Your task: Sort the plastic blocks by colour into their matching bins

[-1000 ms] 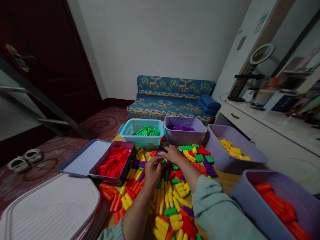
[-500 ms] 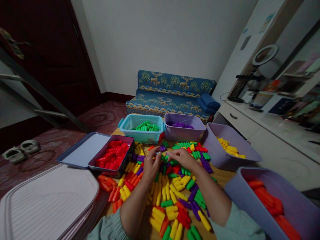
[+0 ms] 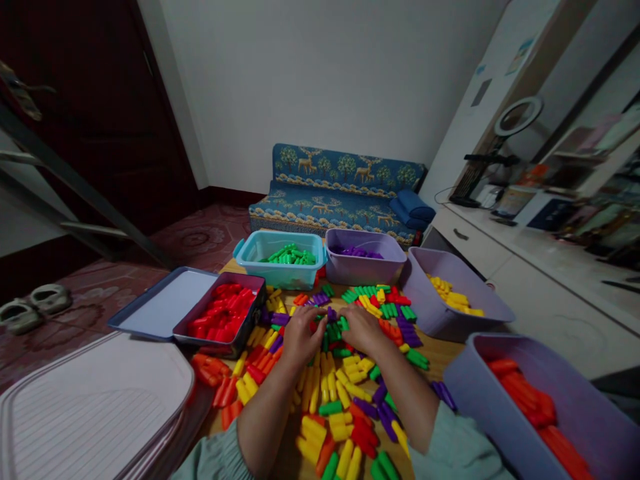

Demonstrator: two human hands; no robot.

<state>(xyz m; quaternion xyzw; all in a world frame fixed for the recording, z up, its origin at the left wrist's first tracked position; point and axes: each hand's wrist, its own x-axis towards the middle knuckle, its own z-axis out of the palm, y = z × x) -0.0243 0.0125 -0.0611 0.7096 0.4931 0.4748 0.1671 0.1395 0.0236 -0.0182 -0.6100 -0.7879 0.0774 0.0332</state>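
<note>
My left hand (image 3: pixel 304 335) is over the middle of the pile, its fingers curled and closed on something I cannot make out. Opposite it, my right hand (image 3: pixel 361 327) is bent downward with closed fingers, its fingertips hidden among green pieces (image 3: pixel 343 324); what it grips is unclear. A small purple piece (image 3: pixel 331 313) shows in the gap between both hands. Around and beneath them lie finger-shaped plastic pieces in several colours, such as long yellow pieces (image 3: pixel 327 375) and red pieces (image 3: pixel 365 435), many side by side in little groups on the wooden table (image 3: pixel 440 360).
Along the far edge stand a light-blue bin (image 3: pixel 280 273) with green pieces and a purple bin (image 3: pixel 367 270) with purple ones. To the right are bins with yellow (image 3: pixel 463 320) and red-orange pieces (image 3: pixel 525 400). A hinged tin (image 3: pixel 260 307) of red pieces lies open at left.
My right hand has lowered, its fingers bending down into the pieces. My left hand has dropped slightly with its fingers more curled. The camera view has shifted a little.
</note>
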